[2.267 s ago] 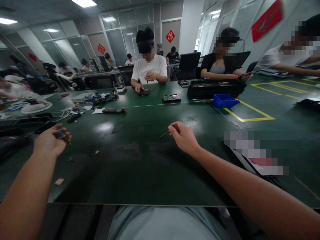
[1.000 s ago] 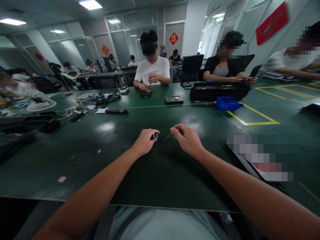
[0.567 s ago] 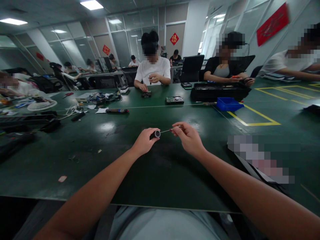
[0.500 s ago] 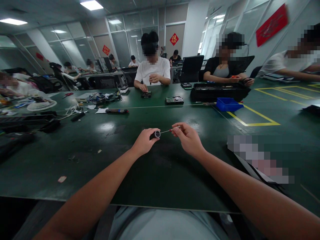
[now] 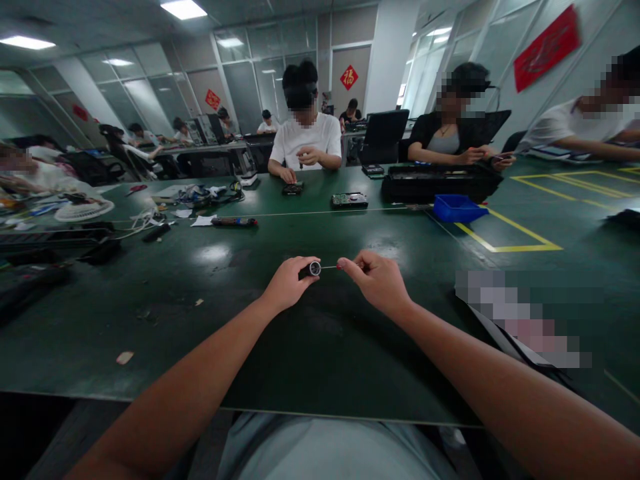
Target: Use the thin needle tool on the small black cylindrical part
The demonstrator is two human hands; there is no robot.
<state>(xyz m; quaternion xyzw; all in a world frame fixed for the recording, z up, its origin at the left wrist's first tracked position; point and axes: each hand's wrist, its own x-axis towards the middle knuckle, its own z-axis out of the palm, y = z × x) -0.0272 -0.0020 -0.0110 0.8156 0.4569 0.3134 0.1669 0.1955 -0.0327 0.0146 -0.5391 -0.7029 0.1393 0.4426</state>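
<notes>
My left hand is closed around a small black cylinder with a silvery ring at the end that faces me. What kind of part it is, I cannot make out. My right hand grips a screwdriver by its handle, which is mostly hidden by the fingers; a bit of red shows at the thumb. The thin metal shaft points left, and its tip meets the ringed end of the cylinder. Both hands are held above the green tabletop.
A stack of papers or a booklet lies to my right. Farther off are a blue bin, a hard drive, a long black casing and a dark tool. Cables and parts clutter the left. Co-workers sit across the table.
My right hand has turned on the screwdriver, its thumb now stretched along the handle and its fingers curled further in. The shaft lies more level. My left hand and the cylinder stay in place.
</notes>
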